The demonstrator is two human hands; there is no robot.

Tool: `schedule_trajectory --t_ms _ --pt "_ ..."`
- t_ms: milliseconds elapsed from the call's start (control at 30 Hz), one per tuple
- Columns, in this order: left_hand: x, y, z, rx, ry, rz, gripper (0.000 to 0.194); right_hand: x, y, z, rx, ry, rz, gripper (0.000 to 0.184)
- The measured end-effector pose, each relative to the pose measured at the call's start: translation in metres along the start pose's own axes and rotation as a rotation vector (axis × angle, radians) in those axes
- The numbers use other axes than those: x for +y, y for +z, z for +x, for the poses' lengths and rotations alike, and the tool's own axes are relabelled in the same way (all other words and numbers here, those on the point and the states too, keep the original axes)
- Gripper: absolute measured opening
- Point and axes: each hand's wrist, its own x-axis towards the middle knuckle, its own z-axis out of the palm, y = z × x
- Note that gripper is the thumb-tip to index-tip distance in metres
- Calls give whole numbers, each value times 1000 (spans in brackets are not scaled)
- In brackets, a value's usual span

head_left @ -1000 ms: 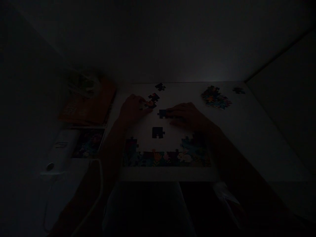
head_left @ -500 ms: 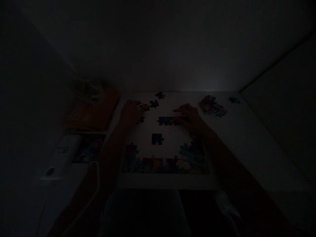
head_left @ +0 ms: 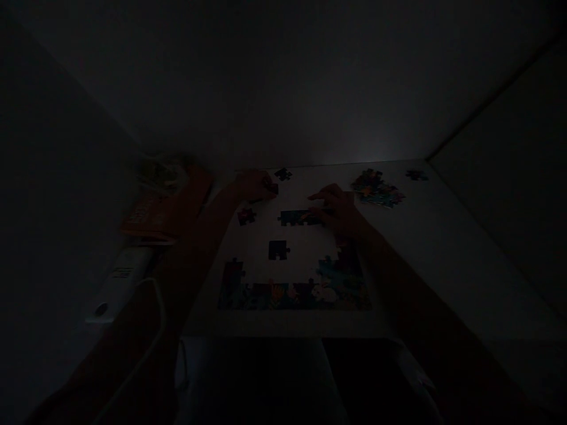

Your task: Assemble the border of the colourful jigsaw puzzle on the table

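Note:
The scene is very dark. My left hand is at the far left of the white table, its fingers closed on a dark puzzle piece. A reddish-dark puzzle piece lies just below that hand. My right hand has its fingers apart, the thumb touching a joined strip of puzzle pieces. Below the strip lies a single dark piece. A partly joined puzzle border runs along the near side and up the right, partly under my right forearm.
A heap of puzzle pieces lies right of my right hand, with dark pieces farther right. Another loose piece is near the wall. At left are an orange box, a white device and a pale cable.
My left hand has moved right and slightly away, onto the pieces there, uncovering the reddish-dark piece. My right hand stays by the strip. The view has shifted slightly.

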Motion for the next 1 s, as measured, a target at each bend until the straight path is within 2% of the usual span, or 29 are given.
schedule_trajectory --t_ms 100,200,267,333,400,433,500,567,667,767,867,1000 --pt "-21 -2 -20 -30 199 -86 49 2 0 0 -15 -1 -13 37" --pt "-39 1 -51 -33 288 -139 52 4 0 1 -31 10 -13 37" --pt "-46 9 -73 66 231 -184 66 5 0 1 -34 21 -15 38" --pt "-47 23 -93 201 113 -244 77 6 -1 0 -41 20 -19 38" --pt "-44 39 -108 325 -32 -263 77 7 -1 -1 -47 10 -22 38" --pt "-42 46 -113 365 -81 -267 69 8 -1 -1 -44 8 -21 38" --pt "-38 56 -118 429 -128 -239 52 8 -1 -3 -29 16 -14 39" --pt "-36 60 -118 470 -180 -201 44 9 -1 -3 -17 27 -12 39" --pt "-39 57 -114 466 -226 -200 39 9 -2 -4 -6 31 -30 40" --pt "-40 54 -112 469 -204 -278 38 9 -4 -3 -3 23 -27 40" --pt "-35 55 -114 506 -230 -465 41 11 -5 -2 -8 18 -12 40" --pt "-25 57 -117 504 -178 -902 22 13 -8 -2 -9 32 -3 40"
